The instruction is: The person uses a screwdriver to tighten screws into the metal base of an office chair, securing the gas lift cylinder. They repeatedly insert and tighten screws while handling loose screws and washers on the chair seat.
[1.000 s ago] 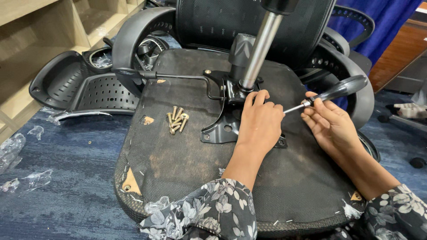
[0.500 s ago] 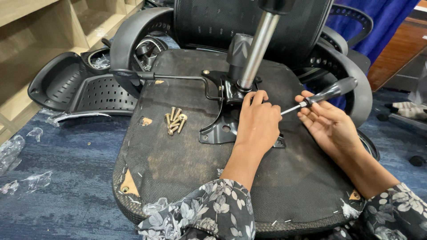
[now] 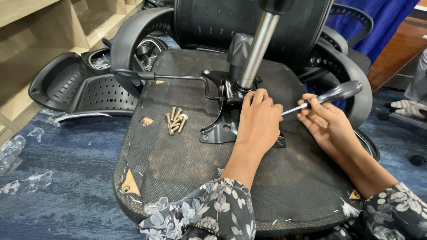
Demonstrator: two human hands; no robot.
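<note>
Two hands are working on the underside of an upturned office chair seat (image 3: 178, 169), and we are looking down on them from above. Our left hand (image 3: 259, 122) is lying palm-down on the black metal mechanism plate (image 3: 220, 129) bolted to the middle of the seat, fingers together and curled over its right part, just beside the silver gas cylinder (image 3: 258, 44) that is rising from it. Our right hand (image 3: 327, 124) is gripping a screwdriver (image 3: 331, 95) by its dark handle, fingers closed around it, while the thin shaft is pointing left and reaching behind the left hand, so we cannot tell where the tip is touching. A small heap of brass-coloured screws (image 3: 175, 121) is sitting loose on the seat, left of the plate. A thin lever rod (image 3: 178, 78) is running leftward from the mechanism toward a black paddle.
</note>
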